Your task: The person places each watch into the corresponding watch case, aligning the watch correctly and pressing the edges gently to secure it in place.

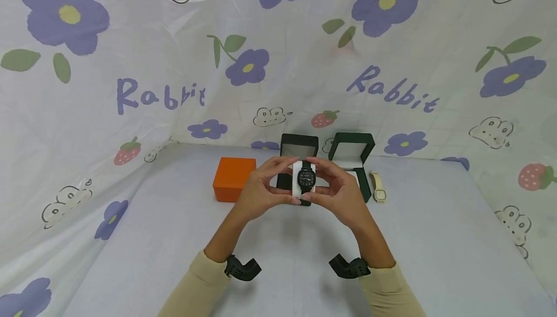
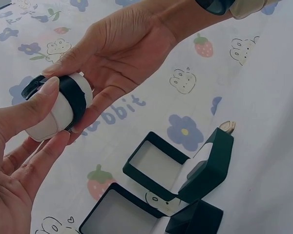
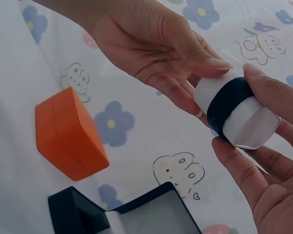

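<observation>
Both hands hold up a black wristwatch whose dark strap wraps a white watch cushion. Its dial faces the head camera. My left hand pinches the cushion's left end between thumb and fingers; my right hand does the same at the right end. In the right wrist view the strap circles the middle of the cushion. Behind the hands stands a black watch box, lid raised, its lower part partly hidden by them. Right of it is an opened dark green watch box.
An orange box, closed, sits left of the black box. A gold-coloured watch lies right of the green box. A patterned cloth with flowers and rabbits hangs behind the pale table. Black bands circle both wrists.
</observation>
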A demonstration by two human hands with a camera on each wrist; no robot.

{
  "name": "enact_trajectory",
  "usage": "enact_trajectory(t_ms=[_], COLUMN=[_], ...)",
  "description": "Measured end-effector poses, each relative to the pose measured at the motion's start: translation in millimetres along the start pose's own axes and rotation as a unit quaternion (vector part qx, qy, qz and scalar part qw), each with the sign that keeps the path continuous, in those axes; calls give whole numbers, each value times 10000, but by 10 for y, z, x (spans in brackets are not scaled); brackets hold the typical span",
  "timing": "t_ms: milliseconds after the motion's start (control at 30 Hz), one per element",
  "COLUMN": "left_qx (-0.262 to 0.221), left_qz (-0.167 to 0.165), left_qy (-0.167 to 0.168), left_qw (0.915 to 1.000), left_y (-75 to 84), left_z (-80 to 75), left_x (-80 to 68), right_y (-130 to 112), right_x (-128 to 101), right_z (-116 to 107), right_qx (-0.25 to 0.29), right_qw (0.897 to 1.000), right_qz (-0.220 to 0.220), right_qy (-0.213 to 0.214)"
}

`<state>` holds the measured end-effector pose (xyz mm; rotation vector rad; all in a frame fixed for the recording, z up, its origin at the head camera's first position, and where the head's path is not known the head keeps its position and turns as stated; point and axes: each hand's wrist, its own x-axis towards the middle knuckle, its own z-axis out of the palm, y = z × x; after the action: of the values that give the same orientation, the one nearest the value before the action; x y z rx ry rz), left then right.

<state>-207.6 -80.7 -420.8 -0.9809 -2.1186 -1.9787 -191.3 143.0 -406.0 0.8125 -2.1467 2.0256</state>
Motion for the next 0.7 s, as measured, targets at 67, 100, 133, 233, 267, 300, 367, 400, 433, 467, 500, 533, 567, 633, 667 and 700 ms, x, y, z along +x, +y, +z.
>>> enact_trajectory(t_ms=[67,100,133,233,267,300,367,400,433,467,500,533,567,633,667,700], left_qx=[1,4,7,42,47,47,37,26,18,10,7,13,14,47,45,42], left_qz=[0,2,3,2,10,12,12,12,10,6,7,14,22,25,27,24], left_qy=[4,4,-1,-37,-62,-86,-132,-152,-168,-183,-201,-211,-219,-222,-219,-214], left_qw=[10000,10000,10000,10000,10000,10000,9999,9999,9999,9998,9998,9998,9998,9997,9997,9998], left_y=[-3,-3,-5,-11,-14,-15,-18,-20,-25,-27,-28,-33,-39,-48,-48,-50], left_z=[-6,-10,-14,-24,-26,-27,-31,-32,-34,-36,-38,-39,-40,-42,-41,-40], left_x=[0,0,-1,3,7,11,17,21,23,26,28,30,31,29,27,26], right_y=[5,7,9,10,11,11,9,9,8,8,8,10,15,23,30,33], right_x=[3,4,6,8,7,7,6,6,7,8,9,11,14,18,20,22], right_z=[8,12,17,25,24,22,18,15,12,9,7,5,4,4,3,3], right_qx=[-42,-52,-71,-108,-119,-132,-179,-195,-214,-227,-238,-223,-186,-130,-103,-90], right_qw=[10000,10000,10000,9999,9999,9999,9998,9998,9997,9997,9997,9997,9998,9999,9999,9999], right_qz=[-2,-3,-4,-7,-11,-9,-4,-7,-7,-10,-9,-10,-11,7,19,32], right_qy=[15,23,35,65,74,83,94,92,89,88,92,88,79,60,47,36])
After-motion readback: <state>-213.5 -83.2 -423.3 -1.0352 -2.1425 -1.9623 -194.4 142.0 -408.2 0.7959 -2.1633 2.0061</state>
